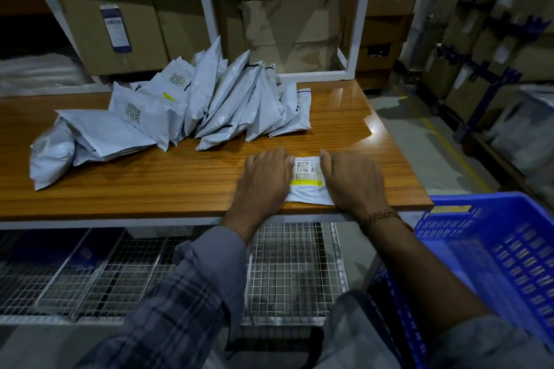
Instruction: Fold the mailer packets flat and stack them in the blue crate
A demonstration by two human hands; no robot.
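Wooden table (180, 186), glossy top, white frame under front edge. Heap of grey mailer packets (186, 108) on far-left half, some flat, some leaning on each other. Single labelled packet (307, 186) flat at near edge, right of centre, well apart from heap, both hands resting on it.

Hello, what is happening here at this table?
A person is pressing one mailer flat near the front edge of the wooden table, the left hand and right hand on its two sides. A pile of mailers waits further back. The blue crate stands at the right; no mailers show in it.
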